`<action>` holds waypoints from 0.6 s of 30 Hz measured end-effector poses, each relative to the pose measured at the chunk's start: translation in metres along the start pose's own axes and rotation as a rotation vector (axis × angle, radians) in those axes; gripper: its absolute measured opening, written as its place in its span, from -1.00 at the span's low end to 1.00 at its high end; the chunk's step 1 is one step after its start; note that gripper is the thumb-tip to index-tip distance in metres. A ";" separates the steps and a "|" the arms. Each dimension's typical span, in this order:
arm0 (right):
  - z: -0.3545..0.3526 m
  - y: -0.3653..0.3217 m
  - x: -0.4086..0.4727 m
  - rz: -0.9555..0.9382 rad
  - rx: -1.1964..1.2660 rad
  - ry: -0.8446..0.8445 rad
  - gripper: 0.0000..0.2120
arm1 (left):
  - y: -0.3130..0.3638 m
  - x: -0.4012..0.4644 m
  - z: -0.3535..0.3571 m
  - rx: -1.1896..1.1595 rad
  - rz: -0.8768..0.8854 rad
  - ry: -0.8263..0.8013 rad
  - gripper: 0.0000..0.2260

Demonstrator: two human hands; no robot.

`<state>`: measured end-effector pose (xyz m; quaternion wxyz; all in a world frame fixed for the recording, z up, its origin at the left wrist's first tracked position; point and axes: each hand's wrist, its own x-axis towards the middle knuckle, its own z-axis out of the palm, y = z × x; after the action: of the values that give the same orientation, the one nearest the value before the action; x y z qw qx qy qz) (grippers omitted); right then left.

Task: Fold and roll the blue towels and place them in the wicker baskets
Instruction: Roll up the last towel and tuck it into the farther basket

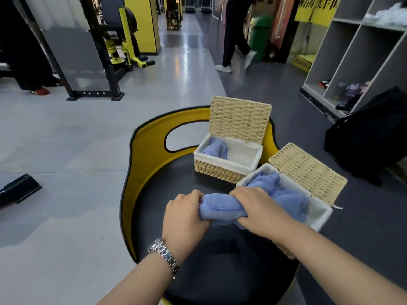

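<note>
Both hands clench one rolled blue towel (222,211): left hand (186,216) at its 9 o'clock end, right hand (259,211) at 3 o'clock, apparently keeping the roll tight. It sits against the near basket (320,216), which holds more towelling. The far basket (222,170), at 12 o'clock, holds another.

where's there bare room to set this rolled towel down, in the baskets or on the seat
The far wicker basket has bare white lining right of its one blue towel. The black seat pad is bare left of both baskets and near the wrists. The near wicker basket is crowded with bunched towel, both hands gripping the blue roll.
</note>
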<state>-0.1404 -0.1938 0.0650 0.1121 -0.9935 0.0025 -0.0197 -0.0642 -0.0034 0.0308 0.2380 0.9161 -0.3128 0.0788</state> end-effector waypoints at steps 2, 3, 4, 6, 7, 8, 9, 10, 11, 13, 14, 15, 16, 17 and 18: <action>-0.018 0.013 0.019 -0.010 -0.028 0.002 -0.71 | 0.008 0.020 -0.004 -0.005 0.009 0.030 -0.71; -0.026 0.024 0.032 -0.016 -0.055 -0.002 -0.72 | 0.012 0.033 -0.004 0.000 0.026 0.038 -0.70; -0.033 0.036 0.047 -0.020 -0.085 0.006 -0.72 | 0.016 0.046 -0.002 0.004 0.047 0.047 -0.69; -0.046 0.062 0.076 -0.032 -0.154 0.029 -0.71 | 0.025 0.075 0.005 -0.010 0.075 0.072 -0.69; -0.053 0.072 0.091 -0.046 -0.195 0.044 -0.71 | 0.029 0.089 0.010 -0.028 0.067 0.086 -0.70; -0.058 0.082 0.105 -0.059 -0.223 0.064 -0.72 | 0.033 0.105 0.015 -0.047 0.046 0.098 -0.71; -0.064 0.090 0.119 -0.059 -0.231 0.084 -0.74 | 0.037 0.119 0.021 -0.060 0.024 0.107 -0.71; -0.069 0.098 0.133 -0.056 -0.221 0.101 -0.75 | 0.039 0.134 0.027 -0.068 0.008 0.116 -0.70; -0.072 0.104 0.146 -0.050 -0.212 0.116 -0.74 | 0.041 0.148 0.034 -0.074 -0.006 0.121 -0.69; -0.074 0.119 0.172 -0.046 -0.206 0.140 -0.77 | 0.041 0.174 0.047 -0.096 -0.043 0.117 -0.67; -0.072 0.126 0.183 -0.053 -0.200 0.142 -0.76 | 0.040 0.185 0.054 -0.108 -0.066 0.108 -0.66; -0.068 0.133 0.192 -0.068 -0.202 0.142 -0.74 | 0.039 0.194 0.061 -0.113 -0.086 0.095 -0.65; -0.063 0.140 0.201 -0.090 -0.218 0.142 -0.70 | 0.039 0.202 0.069 -0.112 -0.100 0.076 -0.63; -0.057 0.146 0.208 -0.108 -0.246 0.140 -0.66 | 0.038 0.208 0.077 -0.102 -0.112 0.052 -0.60; -0.050 0.153 0.215 -0.125 -0.275 0.137 -0.64 | 0.038 0.214 0.085 -0.089 -0.125 0.025 -0.56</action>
<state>0.0723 -0.3557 0.0882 -0.0267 -0.9940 -0.0488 -0.0940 0.0817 -0.1850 0.0341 0.2870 0.9213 -0.2552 0.0610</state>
